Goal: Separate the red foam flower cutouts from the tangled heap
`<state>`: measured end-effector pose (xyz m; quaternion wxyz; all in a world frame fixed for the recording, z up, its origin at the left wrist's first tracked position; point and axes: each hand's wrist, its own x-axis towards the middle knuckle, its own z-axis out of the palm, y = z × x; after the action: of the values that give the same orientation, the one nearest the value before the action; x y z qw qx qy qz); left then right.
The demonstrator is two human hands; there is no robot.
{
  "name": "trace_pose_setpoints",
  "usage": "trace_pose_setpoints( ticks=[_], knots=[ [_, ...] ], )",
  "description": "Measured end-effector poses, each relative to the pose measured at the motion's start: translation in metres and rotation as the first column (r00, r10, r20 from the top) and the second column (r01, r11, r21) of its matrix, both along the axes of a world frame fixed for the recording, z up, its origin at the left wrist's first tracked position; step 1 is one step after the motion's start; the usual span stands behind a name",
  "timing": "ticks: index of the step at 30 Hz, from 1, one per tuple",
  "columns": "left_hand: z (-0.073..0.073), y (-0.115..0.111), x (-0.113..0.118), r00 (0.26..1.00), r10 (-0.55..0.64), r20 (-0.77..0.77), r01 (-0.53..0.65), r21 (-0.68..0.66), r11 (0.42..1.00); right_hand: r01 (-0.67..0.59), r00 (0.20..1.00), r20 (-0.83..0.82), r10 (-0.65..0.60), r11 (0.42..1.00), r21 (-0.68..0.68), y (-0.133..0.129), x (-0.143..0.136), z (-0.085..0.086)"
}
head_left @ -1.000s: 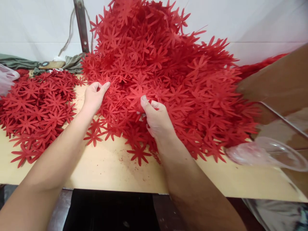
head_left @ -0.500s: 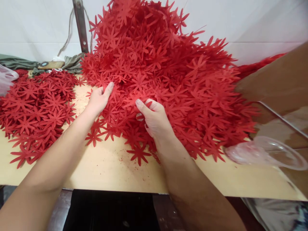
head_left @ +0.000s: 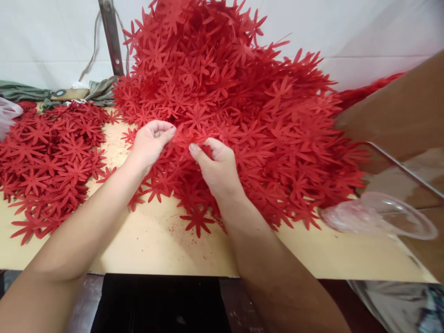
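Observation:
A tall heap of red star-shaped petal pieces (head_left: 243, 92) fills the middle and right of the pale table. My left hand (head_left: 152, 141) is over the heap's near left side, thumb and index finger pinched together at a red piece. Close on its right, my right hand (head_left: 217, 166) pinches a red petal piece between thumb and fingers, its palm turned inward. Where one piece stops and the heap behind begins is hard to tell. A lower pile of the same red pieces (head_left: 52, 162) lies at the left.
Clear plastic bags lie at the right (head_left: 378, 215) and the far left (head_left: 9, 113). A brown cardboard box (head_left: 395, 120) stands on the right. Green-grey cloth (head_left: 104, 90) and a metal upright (head_left: 111, 39) are at the back left. The table's front edge (head_left: 166, 268) runs below.
My left hand's thumb and index finger have closed into a pinch, and the hand has moved slightly right, nearer my right hand. The view has shifted slightly.

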<state>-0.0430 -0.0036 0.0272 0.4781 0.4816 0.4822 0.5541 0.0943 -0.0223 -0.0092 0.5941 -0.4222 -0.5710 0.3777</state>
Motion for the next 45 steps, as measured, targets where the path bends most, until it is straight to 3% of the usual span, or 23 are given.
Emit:
trace_pose_setpoints(
  ticks=[4,7,9,12,14,18,21,24,26,28,30,32,39,45],
  knots=[
    [-0.01,0.022,-0.024,0.949,0.223,-0.224,-0.174,0.22,0.96,0.032,0.995,-0.088,-0.04,0.996,-0.085,0.002,0.006,0.002],
    [-0.015,0.023,-0.027,0.858,0.325,-0.398,-0.159,0.395,0.905,-0.003,0.991,-0.13,-0.015,0.991,-0.137,0.003,0.004,0.002],
    [-0.013,0.014,-0.018,0.862,0.259,-0.435,-0.053,0.43,0.901,-0.044,0.988,-0.152,0.023,0.99,-0.134,0.003,0.002,0.001],
    [-0.004,-0.004,0.001,0.889,-0.032,-0.456,0.202,0.33,0.922,-0.113,0.978,-0.189,0.093,0.989,-0.098,0.002,0.0,0.0],
    [0.0,-0.007,0.007,0.89,-0.092,-0.446,0.242,0.292,0.925,-0.159,0.968,-0.212,0.134,0.982,-0.103,0.002,0.001,0.0],
    [-0.01,0.013,-0.012,0.915,0.127,-0.384,0.006,0.328,0.945,-0.252,0.952,-0.218,0.214,0.954,-0.162,0.0,0.004,0.003],
    [-0.023,0.032,-0.032,0.849,0.305,-0.433,-0.129,0.389,0.912,-0.268,0.953,-0.196,0.233,0.947,-0.177,-0.002,0.006,0.006],
    [-0.024,0.031,-0.033,0.776,0.397,-0.491,-0.119,0.503,0.856,-0.216,0.959,-0.223,0.174,0.96,-0.18,-0.001,0.006,0.007],
    [-0.017,0.019,-0.021,0.817,0.283,-0.503,0.0,0.49,0.872,-0.164,0.966,-0.228,0.12,0.969,-0.184,0.0,0.006,0.008],
    [-0.008,0.005,-0.007,0.881,0.01,-0.472,0.175,0.345,0.922,-0.116,0.974,-0.214,0.077,0.978,-0.176,0.0,0.006,0.008],
    [-0.002,-0.006,0.005,0.898,-0.213,-0.385,0.308,0.204,0.929,-0.089,0.979,-0.197,0.057,0.983,-0.158,0.001,0.007,0.009],
    [0.0,-0.011,0.012,0.907,-0.303,-0.293,0.351,0.124,0.928,-0.074,0.982,-0.182,0.048,0.987,-0.142,0.001,0.006,0.009],
    [-0.006,-0.009,0.01,0.96,-0.216,-0.179,0.24,0.125,0.963,-0.135,0.961,-0.26,0.096,0.981,-0.138,-0.001,0.001,0.01],
    [-0.003,-0.003,0.001,0.987,-0.064,-0.149,0.082,0.113,0.99,-0.15,0.969,-0.216,0.123,0.982,-0.113,-0.004,0.004,0.011]
  ],
)
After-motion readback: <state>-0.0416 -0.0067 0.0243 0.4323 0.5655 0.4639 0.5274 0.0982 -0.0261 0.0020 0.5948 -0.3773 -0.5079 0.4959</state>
